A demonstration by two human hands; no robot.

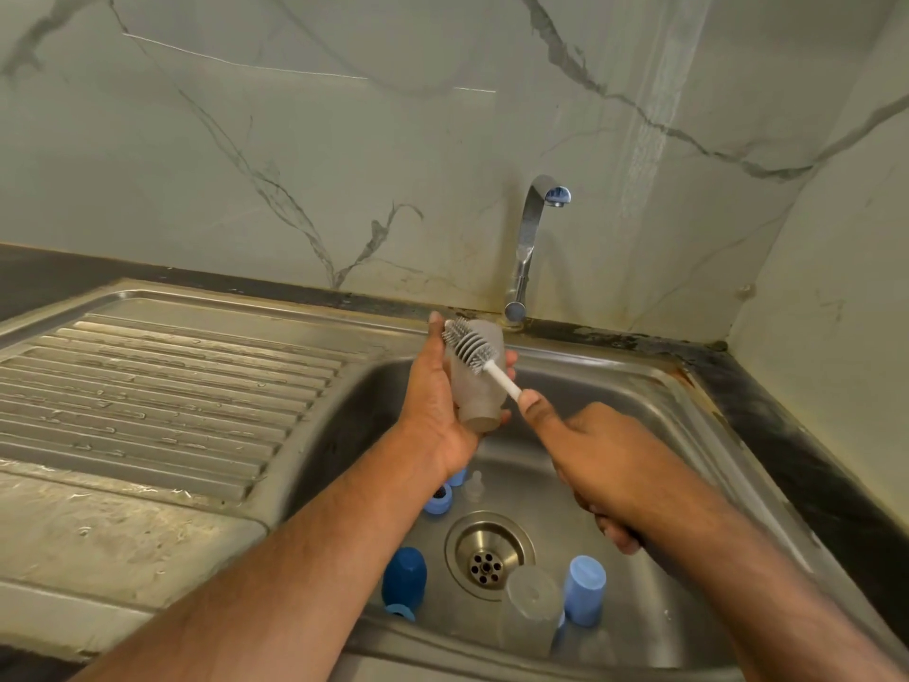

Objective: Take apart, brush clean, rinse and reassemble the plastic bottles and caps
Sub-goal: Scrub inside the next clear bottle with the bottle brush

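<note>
My left hand (435,406) grips a frosted clear plastic bottle (479,386) above the sink, its open neck pointing down toward me. My right hand (585,450) holds the white handle of a grey bottle brush (467,344), whose bristle head lies against the bottle's upper outside. On the sink floor lie a dark blue cap (404,575), a light blue cap (584,589), a second frosted bottle (531,610), a light blue ring (438,499) and a clear teat (473,487).
The steel sink (664,386) has a drain (486,553) in the middle of its floor. A chrome tap (533,224) stands behind it; no water runs. A ribbed draining board (162,386) lies to the left. A marble wall closes the back and right.
</note>
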